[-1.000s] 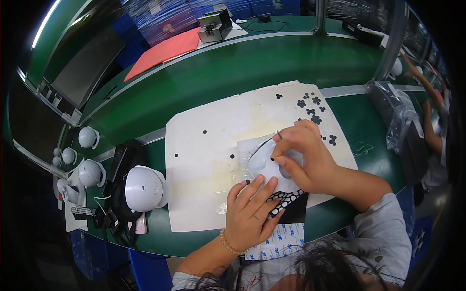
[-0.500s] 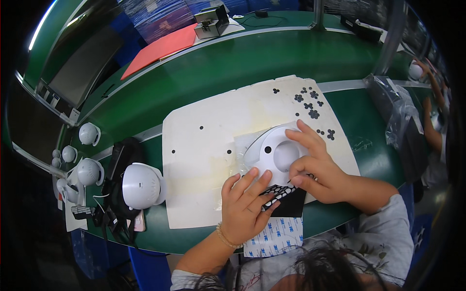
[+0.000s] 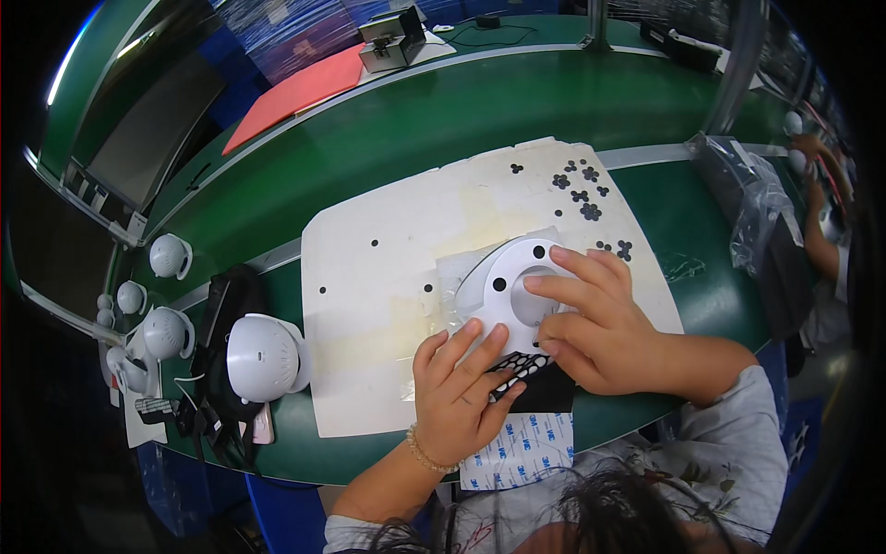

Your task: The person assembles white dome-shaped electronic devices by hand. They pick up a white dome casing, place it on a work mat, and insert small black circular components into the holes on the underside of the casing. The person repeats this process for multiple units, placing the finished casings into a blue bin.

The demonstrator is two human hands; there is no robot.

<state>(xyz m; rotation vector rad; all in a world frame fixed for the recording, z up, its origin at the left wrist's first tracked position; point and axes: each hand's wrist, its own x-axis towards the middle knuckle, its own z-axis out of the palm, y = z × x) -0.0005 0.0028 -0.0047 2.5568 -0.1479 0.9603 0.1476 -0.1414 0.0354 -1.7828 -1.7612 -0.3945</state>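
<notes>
A white round plastic housing (image 3: 487,300) with a circular opening lies on clear plastic wrap in front of me. Black round pads (image 3: 499,284) sit on its rim. My left hand (image 3: 464,392) lays its outer fingertips on the housing's lower left edge. Its index finger and thumb hold a black die-cut pad sheet (image 3: 528,368) with white round gaps. My right hand (image 3: 598,328) reaches over the housing's right side. Its thumb and index finger close around a small black pad (image 3: 536,344) at the near rim, partly hidden by the fingertips.
Beneath the housing is a large white board (image 3: 355,360) with black pads and scraps. White camera-like housings (image 3: 266,358) and black cables stand at left. Printed backing paper (image 3: 517,452) lies near my body. A plastic-wrapped dark box (image 3: 752,212) is at right, near another person's arm (image 3: 817,222).
My right thumb and index finger have moved slightly left, onto the near rim with the small pad. Another pad on the far rim now shows. The left hand keeps its hold.
</notes>
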